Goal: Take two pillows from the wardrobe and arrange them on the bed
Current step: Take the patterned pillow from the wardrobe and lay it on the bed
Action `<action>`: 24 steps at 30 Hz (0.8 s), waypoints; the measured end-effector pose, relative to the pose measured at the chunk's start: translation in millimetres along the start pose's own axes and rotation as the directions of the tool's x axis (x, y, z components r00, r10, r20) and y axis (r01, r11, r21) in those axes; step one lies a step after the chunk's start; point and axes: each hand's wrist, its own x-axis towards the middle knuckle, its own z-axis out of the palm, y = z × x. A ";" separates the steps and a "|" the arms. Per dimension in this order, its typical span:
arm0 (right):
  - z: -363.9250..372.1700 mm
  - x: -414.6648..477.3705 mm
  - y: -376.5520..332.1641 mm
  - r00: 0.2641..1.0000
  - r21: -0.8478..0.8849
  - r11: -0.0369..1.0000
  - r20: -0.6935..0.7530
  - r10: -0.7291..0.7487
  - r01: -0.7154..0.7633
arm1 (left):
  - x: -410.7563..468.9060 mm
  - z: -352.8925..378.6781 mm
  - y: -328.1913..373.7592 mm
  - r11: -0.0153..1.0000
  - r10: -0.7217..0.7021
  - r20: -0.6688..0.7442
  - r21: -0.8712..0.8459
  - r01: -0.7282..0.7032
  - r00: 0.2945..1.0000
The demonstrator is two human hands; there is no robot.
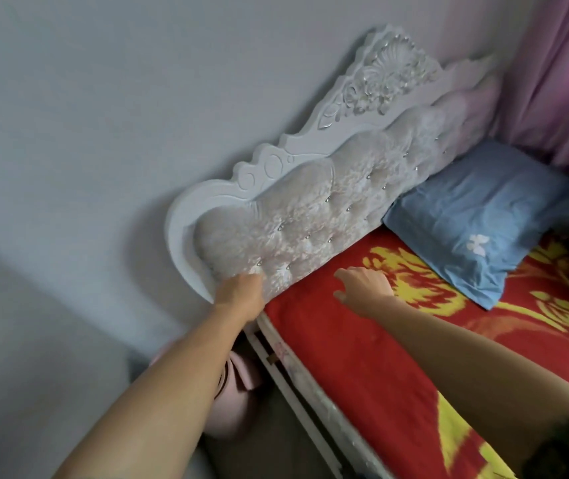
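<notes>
A blue pillow [480, 219] with a small white mark lies at the far right of the bed, its top edge against the padded white headboard [328, 216]. The bed carries a red sheet with yellow flowers [352, 357]. My left hand [241, 288] rests against the near lower corner of the headboard, fingers curled and holding nothing. My right hand [362, 285] hovers over the red sheet near the headboard, fingers spread and empty, well left of the blue pillow. No second pillow and no wardrobe are in view.
A grey wall [103, 133] runs behind the headboard. Pink curtains [559, 81] hang at the far right. A pink object [234, 392] sits on the floor beside the bed's white side rail [297, 385].
</notes>
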 end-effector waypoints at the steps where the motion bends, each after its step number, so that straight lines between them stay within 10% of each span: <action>1: -1.6 -6.9 -3.3 1.000 -0.006 1.000 0.004 -0.017 0.017 | -11.9 1.2 -1.6 1.000 -0.008 -0.003 -0.013 0.008 1.000; 24: 42.1 -268.2 -295.5 0.708 0.031 0.714 0.106 -0.698 0.699 | -504.3 99.4 -126.7 0.802 -0.561 -0.001 -0.249 0.543 0.828</action>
